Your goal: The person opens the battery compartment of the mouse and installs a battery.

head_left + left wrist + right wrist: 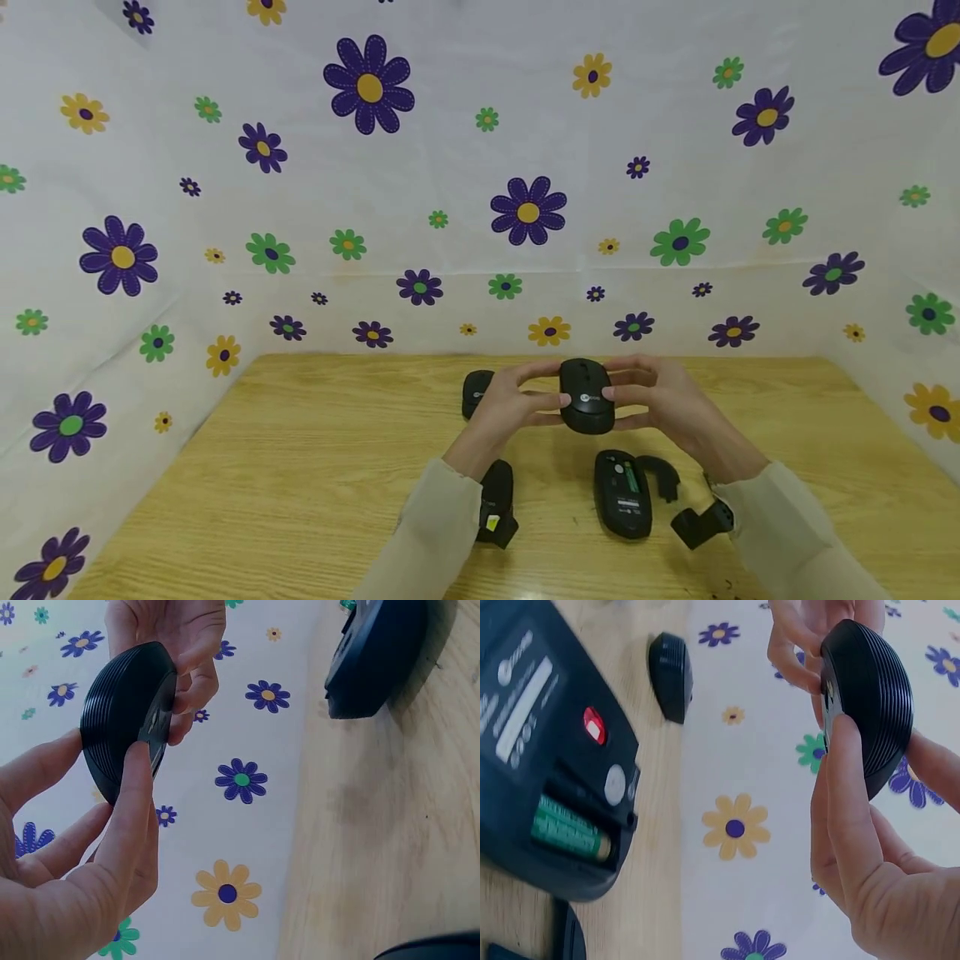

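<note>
Both hands hold a black computer mouse (587,397) up over the table, its buttons and scroll wheel facing the head camera. My left hand (516,402) pinches its left side with thumb and fingers. On the opposite side, my right hand (663,398) grips it the same way. Ridges run along the mouse's side (112,720) in the left wrist view. Below the hands, a second mouse (624,504) lies upside down with its battery bay uncovered and a green battery (568,829) inside. Beside it rests a curved black piece (662,478).
Another black mouse (476,392) stands behind my left hand, partly hidden by it. A dark, rounded object (498,483) lies by the left sleeve. Black wrist mounts show near both cuffs. A flower-patterned cloth (450,167) rises behind the wooden table (315,450).
</note>
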Demonstrator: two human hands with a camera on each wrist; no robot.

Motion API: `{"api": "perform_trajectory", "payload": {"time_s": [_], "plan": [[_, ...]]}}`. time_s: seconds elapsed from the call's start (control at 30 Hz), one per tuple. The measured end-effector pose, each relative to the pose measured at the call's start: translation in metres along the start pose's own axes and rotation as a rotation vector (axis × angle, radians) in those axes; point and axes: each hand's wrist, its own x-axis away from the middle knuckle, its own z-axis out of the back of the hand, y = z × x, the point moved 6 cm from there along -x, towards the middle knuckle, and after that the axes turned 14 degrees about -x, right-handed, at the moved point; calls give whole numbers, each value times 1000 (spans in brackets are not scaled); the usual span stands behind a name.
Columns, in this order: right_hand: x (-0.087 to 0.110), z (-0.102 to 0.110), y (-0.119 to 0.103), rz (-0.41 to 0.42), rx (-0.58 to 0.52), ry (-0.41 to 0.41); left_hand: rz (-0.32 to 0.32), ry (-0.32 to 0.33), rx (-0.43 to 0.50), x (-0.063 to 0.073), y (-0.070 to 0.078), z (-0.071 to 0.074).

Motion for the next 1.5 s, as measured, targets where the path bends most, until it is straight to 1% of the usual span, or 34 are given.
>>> {"api": "perform_trajectory", "payload": {"time_s": [0.1,0.27,0.43,0.6,0.7,0.9,1.03,1.23,1.33,1.5], "plan": [[4,-3,-1,2,-16,4,-6,-2,-2,6,3,1],[9,-5,-4,23,-34,2,-33,-8,-7,14,8,1],[16,-10,-2,29,-53,-11,-30,-10,-25,23,5,1],[22,-14,3,20,-49,-3,-45,-17,-35,33,4,2],[25,-16,5,29,-54,0,-47,-20,-33,40,4,2],[31,-25,9,36,-100,-44,-30,-19,-33,54,0,4],[35,-31,11,30,-109,-59,-28,-17,-35,61,-1,5],[44,-32,16,1,-101,-68,-20,-19,6,71,-4,0],[47,-32,19,0,-107,-82,-9,-7,18,76,-5,-2],[48,-37,24,1,-132,-121,2,13,24,82,-8,2]]}}
